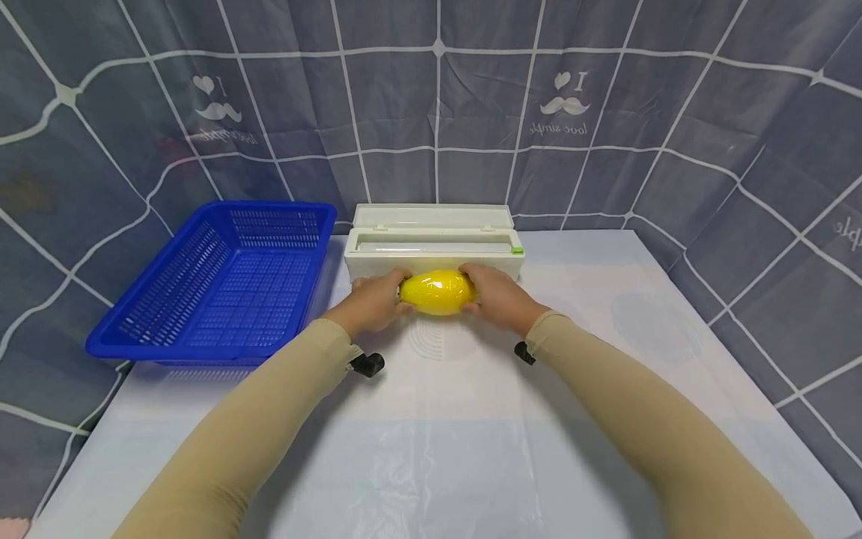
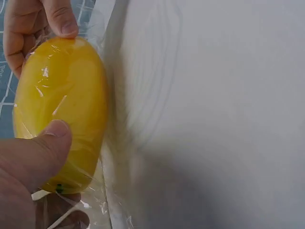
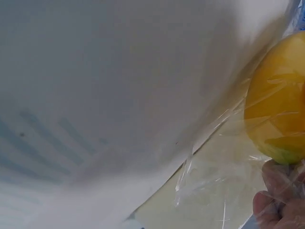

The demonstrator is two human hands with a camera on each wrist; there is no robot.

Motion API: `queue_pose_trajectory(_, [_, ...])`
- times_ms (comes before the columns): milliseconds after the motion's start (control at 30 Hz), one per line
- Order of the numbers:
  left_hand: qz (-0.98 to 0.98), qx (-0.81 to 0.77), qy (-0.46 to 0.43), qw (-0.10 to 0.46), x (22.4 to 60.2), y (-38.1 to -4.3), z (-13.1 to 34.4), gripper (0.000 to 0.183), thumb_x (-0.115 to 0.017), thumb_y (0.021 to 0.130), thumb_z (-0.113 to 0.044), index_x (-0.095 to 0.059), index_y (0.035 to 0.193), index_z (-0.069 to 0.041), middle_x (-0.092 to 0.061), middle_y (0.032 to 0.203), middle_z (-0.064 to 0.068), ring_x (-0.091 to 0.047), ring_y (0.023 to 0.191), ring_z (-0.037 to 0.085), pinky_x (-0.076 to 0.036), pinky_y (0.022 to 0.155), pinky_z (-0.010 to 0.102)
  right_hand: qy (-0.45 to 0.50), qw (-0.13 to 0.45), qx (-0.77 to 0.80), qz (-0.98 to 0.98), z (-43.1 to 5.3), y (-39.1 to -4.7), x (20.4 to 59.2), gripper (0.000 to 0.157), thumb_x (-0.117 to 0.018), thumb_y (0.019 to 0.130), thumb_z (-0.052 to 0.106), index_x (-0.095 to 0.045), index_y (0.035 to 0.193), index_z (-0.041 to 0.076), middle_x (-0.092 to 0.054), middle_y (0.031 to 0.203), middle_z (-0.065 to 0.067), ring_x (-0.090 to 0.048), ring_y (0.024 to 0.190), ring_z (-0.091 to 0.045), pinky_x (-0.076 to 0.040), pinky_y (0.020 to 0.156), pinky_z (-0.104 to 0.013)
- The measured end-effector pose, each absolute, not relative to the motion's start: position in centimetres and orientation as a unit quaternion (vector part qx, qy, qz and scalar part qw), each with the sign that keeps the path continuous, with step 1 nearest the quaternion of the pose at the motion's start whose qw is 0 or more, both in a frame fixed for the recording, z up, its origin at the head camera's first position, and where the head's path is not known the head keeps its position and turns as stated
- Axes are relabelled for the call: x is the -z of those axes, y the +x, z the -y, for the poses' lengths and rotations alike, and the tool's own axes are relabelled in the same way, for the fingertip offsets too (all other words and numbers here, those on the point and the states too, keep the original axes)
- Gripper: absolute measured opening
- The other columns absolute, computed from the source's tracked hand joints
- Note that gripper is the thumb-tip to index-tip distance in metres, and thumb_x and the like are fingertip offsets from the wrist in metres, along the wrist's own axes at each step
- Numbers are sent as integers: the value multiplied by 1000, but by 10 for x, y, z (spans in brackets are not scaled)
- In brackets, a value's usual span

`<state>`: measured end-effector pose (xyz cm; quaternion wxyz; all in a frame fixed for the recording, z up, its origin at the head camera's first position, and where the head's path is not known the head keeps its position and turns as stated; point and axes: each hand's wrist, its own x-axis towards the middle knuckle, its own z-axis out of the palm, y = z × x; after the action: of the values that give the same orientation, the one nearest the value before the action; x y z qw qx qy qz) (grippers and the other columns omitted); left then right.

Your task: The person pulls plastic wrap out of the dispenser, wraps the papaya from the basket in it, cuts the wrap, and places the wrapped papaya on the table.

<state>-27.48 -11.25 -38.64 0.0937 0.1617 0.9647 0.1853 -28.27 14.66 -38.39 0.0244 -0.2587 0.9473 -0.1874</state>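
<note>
A glossy yellow oval fruit (image 1: 439, 292) with clear plastic film (image 3: 209, 176) over it is held sideways in front of a white cling film dispenser (image 1: 431, 262). My left hand (image 1: 376, 301) grips its left end, the thumb (image 2: 53, 143) lying on top in the left wrist view. My right hand (image 1: 500, 296) holds the opposite end between thumb and fingers. A green spot shows at the fruit's left end. Loose film trails from the fruit in both wrist views. The dispenser's lid (image 1: 433, 215) is up. In the right wrist view the fruit is cut off by the frame edge.
To the left stands a blue plastic basket (image 1: 316, 209) with slotted walls. A white patterned cloth (image 1: 438, 464) covers the table. Grey curtains (image 1: 485, 127) with white grid lines hang behind and at both sides. A small green piece (image 1: 517, 250) sits at the dispenser's right end.
</note>
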Motion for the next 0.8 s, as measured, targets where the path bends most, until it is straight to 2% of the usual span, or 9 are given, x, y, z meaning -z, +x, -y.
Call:
queue_pose_trajectory(200, [-972, -177, 153, 39, 385, -273, 111, 86, -84, 90, -41, -41, 160, -16, -43, 165, 10, -37, 154, 36, -20, 120, 62, -262, 37, 193, -945, -148, -289, 384, 67, -80, 95, 21, -48, 149, -1, -56, 151, -19, -52, 142, -35, -37, 125, -49])
queue_pose_trajectory(333, [-971, -142, 191, 9, 387, -273, 105, 89, -89, 85, -33, -42, 159, -19, -46, 163, 8, -43, 149, 38, -26, 116, 58, -261, 42, 201, -943, -149, -293, 385, 66, -80, 95, 21, -48, 150, 0, -56, 151, -18, -52, 142, -34, -37, 125, -48])
queue_pose_trajectory(600, [-970, -141, 198, -17, 395, -280, 100, 74, -85, 90, -23, -48, 155, -20, -53, 159, 3, -51, 146, 29, -30, 116, 55, -245, 52, 231, -940, -149, -293, 385, 71, -79, 96, 23, -43, 154, 1, -52, 155, -18, -49, 145, -35, -35, 126, -49])
queue_pose_trajectory(800, [-969, -147, 197, -6, 396, -284, 101, 73, -83, 93, -24, -47, 156, -20, -52, 161, 4, -50, 147, 29, -30, 117, 57, -269, -8, 133, -954, -150, -289, 389, 88, -89, 84, 39, -45, 153, 7, -48, 157, -15, -42, 146, -37, -26, 128, -54])
